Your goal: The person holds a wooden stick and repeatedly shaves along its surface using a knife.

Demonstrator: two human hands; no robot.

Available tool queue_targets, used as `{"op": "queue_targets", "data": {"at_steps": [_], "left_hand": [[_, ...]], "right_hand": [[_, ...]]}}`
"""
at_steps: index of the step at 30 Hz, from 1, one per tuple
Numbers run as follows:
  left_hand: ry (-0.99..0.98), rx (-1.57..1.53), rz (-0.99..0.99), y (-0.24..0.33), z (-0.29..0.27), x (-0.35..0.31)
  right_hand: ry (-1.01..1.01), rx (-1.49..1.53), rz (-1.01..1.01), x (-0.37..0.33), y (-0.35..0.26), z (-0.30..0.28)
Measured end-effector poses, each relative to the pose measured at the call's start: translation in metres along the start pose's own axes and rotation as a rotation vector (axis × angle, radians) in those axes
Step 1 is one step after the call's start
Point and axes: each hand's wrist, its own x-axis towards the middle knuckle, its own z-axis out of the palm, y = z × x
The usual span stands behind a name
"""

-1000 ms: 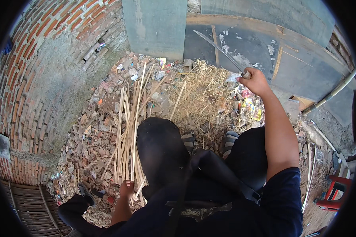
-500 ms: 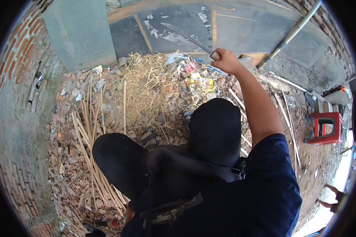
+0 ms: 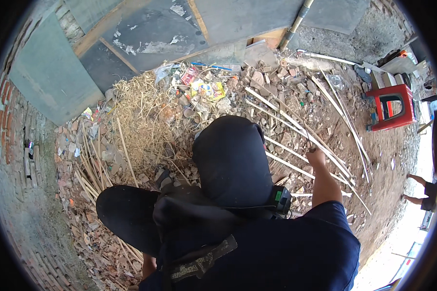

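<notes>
My right hand [image 3: 316, 157] is closed round the handle of a long knife, low over the ground to the right of my knee. Its thin blade [image 3: 307, 132] points away from me and is hard to make out against the rubble. Beneath and around that hand lie several long pale bamboo strips [image 3: 296, 122], slanting across the ground. Of my left arm only a bit of skin [image 3: 148, 266] shows beside my body at the lower edge; the fingers are hidden.
Left of my knees lie more strips [image 3: 96, 167] on broken brick. A heap of dry shavings [image 3: 138, 109] and litter with a yellow wrapper [image 3: 209, 90] are ahead, before grey panels [image 3: 155, 36]. A red plastic stool [image 3: 392, 107] stands right. Another person's legs [image 3: 416, 189] show far right.
My right hand has come down and back toward me with the knife, from before the panels to just over the bamboo strips. The view has turned to the right.
</notes>
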Motion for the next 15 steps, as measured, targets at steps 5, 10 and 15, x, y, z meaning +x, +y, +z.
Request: {"op": "queue_targets", "data": {"at_steps": [5,10,15], "left_hand": [[0.012,0.034,0.046,0.021,-0.009,-0.005],[0.065,0.044,0.063,0.039,-0.02,-0.028],[0.08,0.07,0.053,0.039,-0.028,-0.046]], "right_hand": [[0.097,0.199,0.023,0.02,0.019,0.034],[0.025,0.183,-0.111,0.02,-0.037,0.049],[-0.082,0.114,-0.167,0.021,-0.078,0.074]]}}
